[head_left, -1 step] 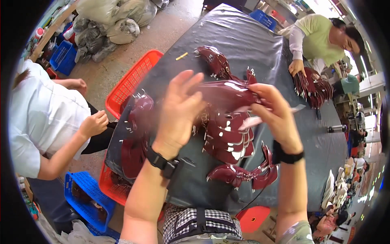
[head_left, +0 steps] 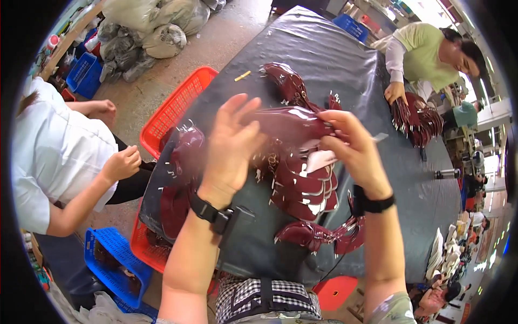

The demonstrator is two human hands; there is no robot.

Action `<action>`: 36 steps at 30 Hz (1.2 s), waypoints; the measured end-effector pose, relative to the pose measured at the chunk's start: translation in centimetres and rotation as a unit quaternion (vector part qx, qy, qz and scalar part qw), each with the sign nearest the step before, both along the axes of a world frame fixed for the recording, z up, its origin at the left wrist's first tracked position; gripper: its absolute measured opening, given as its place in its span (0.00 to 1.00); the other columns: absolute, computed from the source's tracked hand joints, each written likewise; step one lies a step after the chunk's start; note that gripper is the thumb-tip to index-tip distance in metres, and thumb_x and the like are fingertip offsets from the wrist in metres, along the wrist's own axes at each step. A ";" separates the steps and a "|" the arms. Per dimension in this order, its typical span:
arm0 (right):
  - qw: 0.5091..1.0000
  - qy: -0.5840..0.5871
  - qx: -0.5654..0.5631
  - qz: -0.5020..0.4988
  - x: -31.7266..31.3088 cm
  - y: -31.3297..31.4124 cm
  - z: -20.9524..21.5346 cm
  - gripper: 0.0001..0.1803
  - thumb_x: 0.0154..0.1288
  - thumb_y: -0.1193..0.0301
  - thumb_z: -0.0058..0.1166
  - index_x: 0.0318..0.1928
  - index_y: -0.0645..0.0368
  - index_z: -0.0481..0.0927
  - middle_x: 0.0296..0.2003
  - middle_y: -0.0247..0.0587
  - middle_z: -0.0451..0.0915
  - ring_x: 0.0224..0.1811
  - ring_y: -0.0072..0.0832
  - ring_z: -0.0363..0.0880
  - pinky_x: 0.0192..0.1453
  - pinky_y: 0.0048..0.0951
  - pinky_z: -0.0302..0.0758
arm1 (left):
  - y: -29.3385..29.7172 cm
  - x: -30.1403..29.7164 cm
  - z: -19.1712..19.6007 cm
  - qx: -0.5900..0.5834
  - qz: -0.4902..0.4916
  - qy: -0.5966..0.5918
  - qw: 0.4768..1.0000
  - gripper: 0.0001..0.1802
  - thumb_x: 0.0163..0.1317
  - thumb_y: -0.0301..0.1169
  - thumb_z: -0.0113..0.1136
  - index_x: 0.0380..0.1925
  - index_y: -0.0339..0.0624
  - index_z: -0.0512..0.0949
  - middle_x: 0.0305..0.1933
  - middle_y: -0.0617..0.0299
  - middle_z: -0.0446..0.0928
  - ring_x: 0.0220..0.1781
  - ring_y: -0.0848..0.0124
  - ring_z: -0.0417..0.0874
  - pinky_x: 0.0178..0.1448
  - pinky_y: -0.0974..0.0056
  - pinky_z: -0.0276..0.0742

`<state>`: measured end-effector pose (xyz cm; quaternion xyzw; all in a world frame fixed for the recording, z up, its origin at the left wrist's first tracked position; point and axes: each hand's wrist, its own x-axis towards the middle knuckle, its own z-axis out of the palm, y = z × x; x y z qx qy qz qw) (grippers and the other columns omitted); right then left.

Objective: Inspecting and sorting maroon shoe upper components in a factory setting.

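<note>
In front of me my right hand [head_left: 356, 148] pinches the right end of a glossy dark red shoe upper [head_left: 288, 125], blurred by motion. A flat white piece [head_left: 320, 160] sticks out below the same fingers; its kind is unclear. My left hand [head_left: 229, 154] has its fingers spread beside the upper's left end, and I see no grip there. Below the hands lies an overlapping stack of dark red uppers [head_left: 302, 208] on the black-covered table [head_left: 324, 54]. Another bunch of uppers [head_left: 283, 81] lies beyond my hands, and further uppers [head_left: 302, 233] lie nearer to me.
More dark red pieces [head_left: 175, 210] line the table's left edge. Red baskets [head_left: 175, 105] and a blue basket [head_left: 116, 264] stand left of it. A person in white [head_left: 70, 156] is at the left; one in light green [head_left: 421, 54] handles a bundle of uppers [head_left: 415, 121] at far right.
Both my hands have shifted slightly left, the right one with the upper and the white piece. The white piece is now turned to show a broader face.
</note>
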<state>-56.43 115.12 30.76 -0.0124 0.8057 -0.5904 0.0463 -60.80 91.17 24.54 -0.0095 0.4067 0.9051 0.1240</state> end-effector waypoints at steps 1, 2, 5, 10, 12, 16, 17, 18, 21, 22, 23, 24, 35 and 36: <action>1.000 -0.026 -0.005 0.006 -1.5 -0.8 -1.6 0.22 0.70 0.84 0.55 0.63 0.59 0.77 0.53 0.32 0.81 0.54 0.20 0.79 0.57 0.24 0.76 | -0.8 -0.9 -1.0 -0.027 0.023 -0.013 0.999 0.28 0.74 0.17 0.50 0.71 0.48 0.64 0.74 0.52 0.69 0.65 0.65 0.80 0.70 0.57 0.78; 0.999 -0.001 -0.023 0.022 -2.9 -1.9 -3.4 0.23 0.70 0.83 0.56 0.64 0.58 0.76 0.53 0.32 0.81 0.52 0.20 0.79 0.56 0.23 0.78 | -1.6 -1.6 -2.1 -0.048 0.033 -0.007 0.998 0.28 0.74 0.17 0.51 0.71 0.47 0.64 0.73 0.53 0.69 0.65 0.66 0.79 0.70 0.57 0.77; 0.999 -0.007 -0.003 0.037 -5.8 -3.5 -7.4 0.23 0.69 0.80 0.59 0.63 0.57 0.77 0.53 0.31 0.81 0.52 0.20 0.79 0.57 0.27 0.78 | -3.6 -3.2 -5.4 -0.073 0.061 -0.030 0.995 0.28 0.74 0.17 0.52 0.71 0.47 0.64 0.74 0.53 0.68 0.65 0.67 0.79 0.71 0.58 0.76; 0.991 0.036 0.125 0.029 -6.7 -5.4 -12.3 0.22 0.69 0.78 0.58 0.63 0.58 0.78 0.50 0.34 0.83 0.51 0.22 0.79 0.58 0.27 0.76 | -4.9 -4.2 -9.7 -0.245 0.121 -0.034 0.961 0.24 0.74 0.24 0.58 0.68 0.42 0.69 0.71 0.56 0.71 0.66 0.68 0.75 0.71 0.62 0.72; 0.991 0.034 0.128 0.007 -6.2 -5.9 -13.1 0.22 0.69 0.76 0.59 0.63 0.59 0.78 0.50 0.41 0.83 0.51 0.27 0.81 0.58 0.30 0.76 | -5.1 -4.3 -10.2 -0.320 0.141 0.015 0.937 0.22 0.74 0.25 0.58 0.67 0.41 0.71 0.70 0.57 0.73 0.67 0.66 0.75 0.72 0.61 0.71; 0.964 0.135 0.231 0.011 -4.0 -6.3 -12.9 0.23 0.63 0.74 0.63 0.60 0.57 0.79 0.51 0.47 0.82 0.54 0.48 0.80 0.60 0.42 0.77 | -3.8 -4.1 -10.4 -0.495 0.140 0.159 0.843 0.18 0.76 0.32 0.58 0.63 0.43 0.77 0.68 0.55 0.77 0.72 0.61 0.74 0.76 0.57 0.67; 0.951 0.150 0.270 0.014 -3.8 -6.7 -13.1 0.26 0.63 0.74 0.63 0.62 0.55 0.77 0.53 0.46 0.81 0.56 0.48 0.79 0.61 0.43 0.77 | -3.1 -3.9 -10.6 -0.543 0.139 0.253 0.789 0.19 0.76 0.33 0.58 0.64 0.44 0.78 0.68 0.54 0.78 0.73 0.60 0.74 0.77 0.56 0.65; 0.946 0.141 0.293 0.014 -3.9 -6.9 -13.3 0.28 0.62 0.75 0.63 0.64 0.55 0.76 0.55 0.47 0.81 0.56 0.48 0.78 0.61 0.44 0.77 | -2.2 -4.0 -10.8 -0.591 0.123 0.302 0.738 0.20 0.77 0.38 0.56 0.64 0.47 0.79 0.69 0.52 0.77 0.76 0.56 0.71 0.81 0.50 0.58; 0.941 0.152 0.300 0.027 -4.2 -7.1 -13.1 0.30 0.62 0.77 0.62 0.66 0.55 0.75 0.57 0.49 0.80 0.57 0.50 0.77 0.62 0.45 0.76 | -0.9 -3.9 -11.4 -0.678 0.027 0.289 0.675 0.20 0.79 0.44 0.51 0.64 0.52 0.80 0.70 0.56 0.77 0.77 0.53 0.69 0.82 0.41 0.51; 0.946 0.114 0.302 0.035 -4.0 -7.0 -12.9 0.31 0.61 0.78 0.62 0.67 0.56 0.74 0.57 0.50 0.79 0.57 0.51 0.77 0.63 0.45 0.76 | -1.0 -3.9 -11.8 -0.660 0.057 0.329 0.673 0.20 0.80 0.43 0.50 0.64 0.53 0.80 0.70 0.56 0.77 0.77 0.53 0.69 0.82 0.40 0.50; 0.947 0.142 0.287 0.036 -3.6 -6.8 -12.7 0.31 0.61 0.80 0.61 0.66 0.57 0.75 0.58 0.52 0.79 0.59 0.53 0.76 0.64 0.46 0.75 | -1.3 -3.9 -12.3 -0.670 0.033 0.313 0.672 0.20 0.81 0.43 0.49 0.64 0.53 0.80 0.70 0.57 0.77 0.77 0.52 0.69 0.82 0.40 0.49; 0.942 0.207 0.258 0.051 -3.4 -6.4 -12.5 0.29 0.61 0.80 0.61 0.65 0.57 0.76 0.58 0.53 0.78 0.60 0.53 0.76 0.64 0.45 0.76 | -1.8 -3.8 -12.8 -0.648 0.035 0.359 0.671 0.20 0.82 0.43 0.46 0.64 0.53 0.80 0.70 0.57 0.77 0.78 0.53 0.67 0.82 0.39 0.45; 0.937 -0.038 0.343 0.054 17.3 2.7 -6.7 0.28 0.59 0.72 0.70 0.62 0.57 0.80 0.51 0.45 0.82 0.52 0.43 0.80 0.59 0.40 0.78 | -3.5 -4.0 -10.1 -0.548 0.089 0.314 0.771 0.29 0.78 0.47 0.55 0.75 0.56 0.69 0.76 0.51 0.70 0.83 0.54 0.60 0.84 0.53 0.51; 0.930 -0.035 0.361 0.057 19.1 2.9 -7.2 0.33 0.57 0.71 0.72 0.64 0.56 0.78 0.56 0.46 0.80 0.58 0.45 0.77 0.62 0.43 0.76 | -4.0 -2.8 -9.1 -0.517 0.090 0.319 0.789 0.28 0.76 0.39 0.59 0.72 0.44 0.71 0.72 0.48 0.74 0.79 0.56 0.67 0.80 0.59 0.60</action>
